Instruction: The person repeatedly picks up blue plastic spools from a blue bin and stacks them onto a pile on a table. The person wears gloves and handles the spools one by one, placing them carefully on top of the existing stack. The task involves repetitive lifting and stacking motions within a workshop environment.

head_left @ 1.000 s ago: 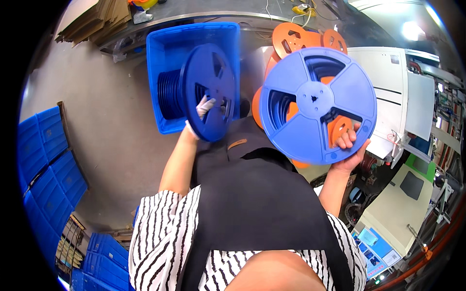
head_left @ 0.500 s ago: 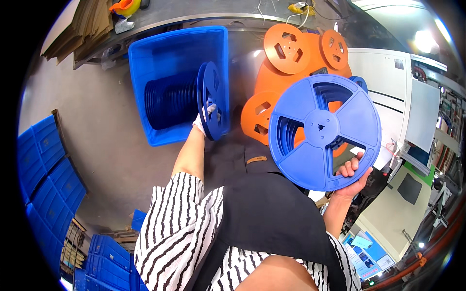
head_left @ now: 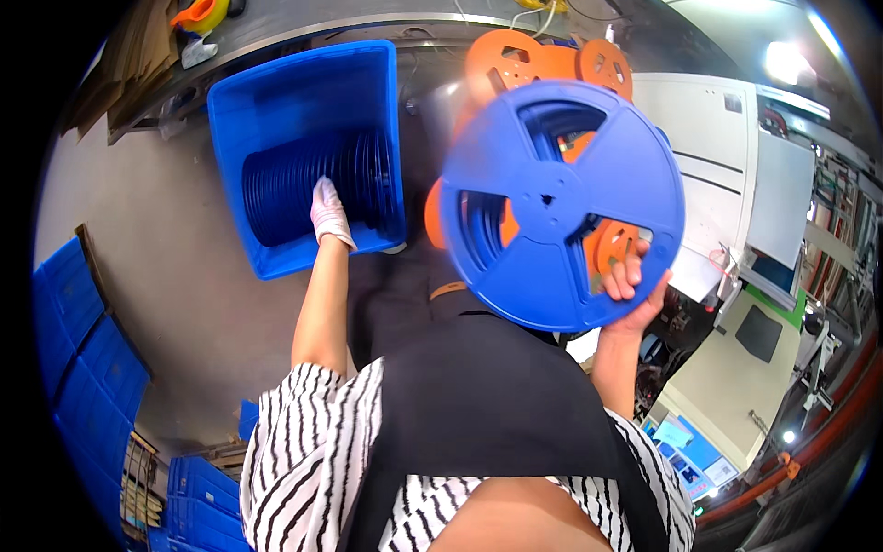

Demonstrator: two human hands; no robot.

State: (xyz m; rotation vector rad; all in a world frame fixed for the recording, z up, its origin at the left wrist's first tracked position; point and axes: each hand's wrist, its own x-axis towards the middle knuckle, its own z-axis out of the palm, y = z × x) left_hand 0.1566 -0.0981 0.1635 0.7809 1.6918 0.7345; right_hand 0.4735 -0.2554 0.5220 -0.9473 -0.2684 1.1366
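Note:
My right hand [head_left: 633,293] is closed round the rim of several blue plastic reels [head_left: 549,204] stacked together. Its fingers come through a window in the front reel. The stack is raised at the right, its flat face toward me. My left hand [head_left: 329,213], in a white glove, rests against a row of dark blue reels [head_left: 285,189] standing on edge. These reels lie inside a blue plastic bin [head_left: 306,78]. The left fingers look stretched out along the reel rims; their tips are partly hidden.
Orange reels [head_left: 501,60] stand behind the raised stack. A metal-edged bench [head_left: 303,23] runs along the far side, with cardboard sheets [head_left: 129,69] at its left. Blue crates [head_left: 97,368] are stacked at the left. White cabinets [head_left: 694,138] stand at the right.
The reel at my left hand has joined the row in the bin, and that hand has moved left onto the row. The right-hand stack appears shifted left and tilted. The whole view has shifted.

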